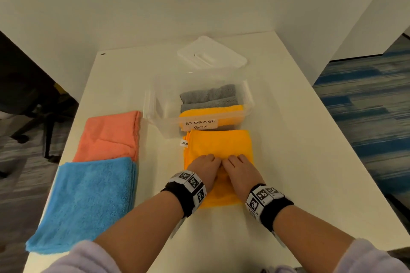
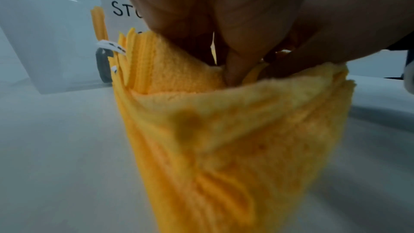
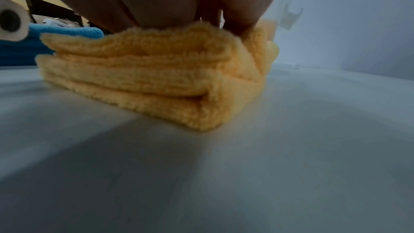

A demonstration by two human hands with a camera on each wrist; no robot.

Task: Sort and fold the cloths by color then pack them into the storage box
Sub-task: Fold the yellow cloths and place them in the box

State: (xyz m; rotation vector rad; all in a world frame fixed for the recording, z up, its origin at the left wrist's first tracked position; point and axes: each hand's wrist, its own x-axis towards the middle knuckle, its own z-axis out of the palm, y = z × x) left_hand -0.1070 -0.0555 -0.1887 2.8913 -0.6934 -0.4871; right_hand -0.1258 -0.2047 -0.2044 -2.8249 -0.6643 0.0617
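I am looking down at a white desk (image 1: pixel 288 139). My left hand (image 1: pixel 204 168) and right hand (image 1: pixel 240 169) are sitting side by side, touching, on the middle of a folded yellow cloth (image 1: pixel 221 143) lying at 6 o'clock from the box (image 1: pixel 155 104). Both hands are curling their fingers down into the cloth; the left wrist view is showing the left fingers (image 2: pixel 235 66) digging in between its layers, gripping a fold. The right wrist view is showing the right hand pressing on the stacked layers, but I cannot tell how its fingers are set.

The clear box is wearing a white label (image 1: pixel 199 124) handwritten "STORAGE BOX". Inside it, grey cloths (image 1: pixel 208 95) are lying at the 12 o'clock end with another yellow cloth (image 1: pixel 213 112) toward me. A small white tag (image 1: pixel 184 143) is sticking out of the yellow cloth's 9 o'clock edge, with the letters "AK" readable. The lid (image 1: pixel 210 55) is resting at 12 o'clock from the box.

At 9 o'clock, a folded coral cloth (image 1: pixel 108 137) is lying beside the box, and a blue cloth (image 1: pixel 88 201) is overlapping its near edge.
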